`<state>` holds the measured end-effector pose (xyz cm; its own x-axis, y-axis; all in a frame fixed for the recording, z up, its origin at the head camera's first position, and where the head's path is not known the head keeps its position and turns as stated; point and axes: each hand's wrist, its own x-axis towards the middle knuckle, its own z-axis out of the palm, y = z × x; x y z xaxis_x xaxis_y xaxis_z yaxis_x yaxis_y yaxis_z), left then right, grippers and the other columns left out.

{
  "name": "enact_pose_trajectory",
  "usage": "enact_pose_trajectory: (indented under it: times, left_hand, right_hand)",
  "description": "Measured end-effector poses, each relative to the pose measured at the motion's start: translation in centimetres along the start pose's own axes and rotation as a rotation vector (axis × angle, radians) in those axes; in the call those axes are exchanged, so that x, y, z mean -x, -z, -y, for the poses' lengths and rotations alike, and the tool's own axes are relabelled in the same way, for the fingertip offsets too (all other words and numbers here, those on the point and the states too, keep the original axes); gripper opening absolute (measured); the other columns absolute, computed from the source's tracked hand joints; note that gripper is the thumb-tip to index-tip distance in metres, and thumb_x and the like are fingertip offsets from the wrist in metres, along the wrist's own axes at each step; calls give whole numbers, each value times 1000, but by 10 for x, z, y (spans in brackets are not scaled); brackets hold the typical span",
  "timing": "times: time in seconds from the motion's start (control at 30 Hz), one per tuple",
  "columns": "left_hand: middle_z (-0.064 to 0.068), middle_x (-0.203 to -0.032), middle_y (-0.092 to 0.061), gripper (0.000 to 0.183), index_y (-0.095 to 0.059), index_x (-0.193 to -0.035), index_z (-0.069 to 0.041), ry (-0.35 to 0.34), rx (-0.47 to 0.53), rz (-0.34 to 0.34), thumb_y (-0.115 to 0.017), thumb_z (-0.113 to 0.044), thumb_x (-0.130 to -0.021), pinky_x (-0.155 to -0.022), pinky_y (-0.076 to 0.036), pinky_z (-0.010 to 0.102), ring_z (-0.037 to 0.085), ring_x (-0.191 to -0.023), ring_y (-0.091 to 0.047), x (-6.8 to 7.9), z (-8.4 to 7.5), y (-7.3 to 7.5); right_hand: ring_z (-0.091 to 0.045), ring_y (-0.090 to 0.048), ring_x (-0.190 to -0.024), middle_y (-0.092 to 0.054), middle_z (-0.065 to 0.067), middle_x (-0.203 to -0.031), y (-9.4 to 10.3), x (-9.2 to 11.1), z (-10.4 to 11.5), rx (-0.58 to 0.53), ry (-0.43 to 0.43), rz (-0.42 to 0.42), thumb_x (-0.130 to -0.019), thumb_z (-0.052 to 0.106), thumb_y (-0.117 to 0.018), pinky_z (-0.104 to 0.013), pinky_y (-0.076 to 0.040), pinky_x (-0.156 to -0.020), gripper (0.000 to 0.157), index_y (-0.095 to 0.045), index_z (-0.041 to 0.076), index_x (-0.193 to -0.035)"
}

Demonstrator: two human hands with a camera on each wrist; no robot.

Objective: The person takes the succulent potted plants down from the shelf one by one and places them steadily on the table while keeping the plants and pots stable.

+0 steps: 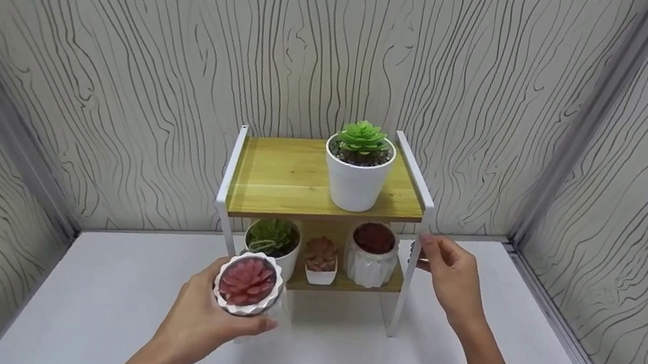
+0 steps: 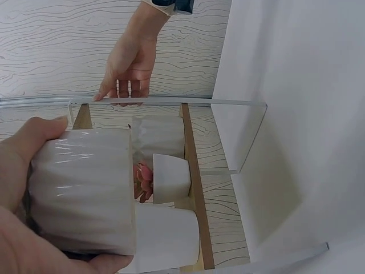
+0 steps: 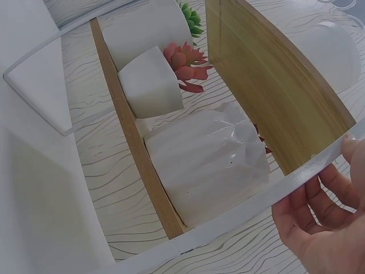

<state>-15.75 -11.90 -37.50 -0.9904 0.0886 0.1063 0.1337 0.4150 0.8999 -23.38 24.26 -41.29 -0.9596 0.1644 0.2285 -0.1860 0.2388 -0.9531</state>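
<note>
My left hand (image 1: 201,310) grips a white fluted pot with a red succulent (image 1: 248,283), held in front of the shelf's left side. In the left wrist view the pot (image 2: 82,191) shows side-on, thumb and fingers around it. At the right side of the two-tier plant shelf (image 1: 282,170), my right hand (image 1: 453,274) holds the white metal frame (image 3: 302,171), thumb on one face and fingers curled at the other. The lower board carries a green succulent in a white pot (image 1: 287,259), a small potted pink succulent (image 1: 321,263) and another fluted pot (image 1: 371,263) with a dark red plant.
On the upper board stands a white pot (image 1: 357,180) with a bright green succulent, toward the right. The shelf stands on a white table (image 1: 114,298). Wood-grain patterned panels (image 1: 189,64) rise behind it and at both sides, joined by grey metal posts (image 1: 595,117).
</note>
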Motion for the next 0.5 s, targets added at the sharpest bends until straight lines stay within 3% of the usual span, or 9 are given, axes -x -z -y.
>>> enact_pose_trajectory:
  times: [0.5]
  left_hand:
    - [0, -121, -74, 83, -65, -133, -13, 45, -24, -52, -103, -26, -61, -99, -55, 33, 12, -112, -67, 5, 20, 8]
  right_hand:
    - [-9, -73, -102, -74, 0, -105, 0, 0, 0, 14, 2, 5, -108, 39, -58, -20, -61, -93, 40, -72, 3, -117]
